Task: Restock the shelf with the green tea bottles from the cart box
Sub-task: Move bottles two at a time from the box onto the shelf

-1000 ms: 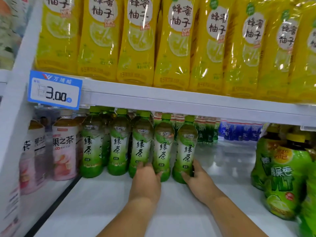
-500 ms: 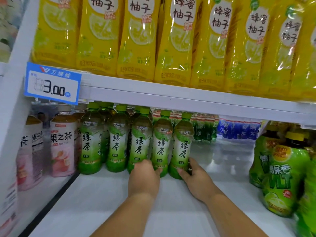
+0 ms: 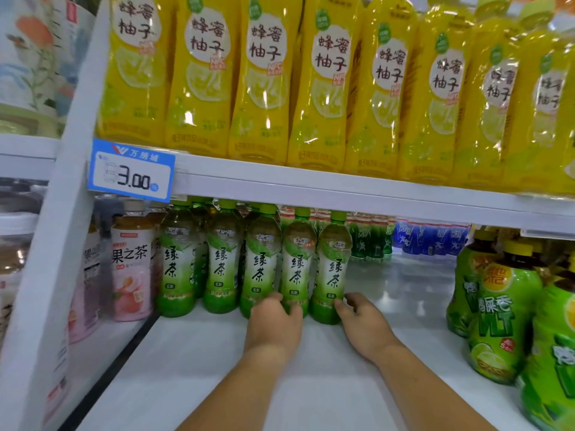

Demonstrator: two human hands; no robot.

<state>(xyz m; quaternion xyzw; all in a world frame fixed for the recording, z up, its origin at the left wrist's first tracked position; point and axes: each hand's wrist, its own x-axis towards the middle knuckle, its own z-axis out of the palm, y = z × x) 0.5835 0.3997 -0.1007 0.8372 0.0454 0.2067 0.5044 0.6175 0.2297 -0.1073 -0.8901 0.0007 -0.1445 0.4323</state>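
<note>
Bottles of green tea (image 3: 221,269) stand in a row on the shelf (image 3: 217,368); right hand (image 3: 364,321) touches the end bottle (image 3: 331,275) with loose fingers, left hand (image 3: 273,321) hides its fingers, so push low and slowly

Five front-row green tea bottles (image 3: 332,272), eight yellow bottles (image 3: 323,98), two hands (image 3: 273,321), one price tag (image 3: 130,169)

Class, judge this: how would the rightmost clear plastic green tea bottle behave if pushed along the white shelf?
The rightmost clear plastic green tea bottle is tall and narrow, so a high push would probably tip it; the right hand touches it low. It looks full, so likely heavy for its size. The smooth white shelf should let it slide.
</note>
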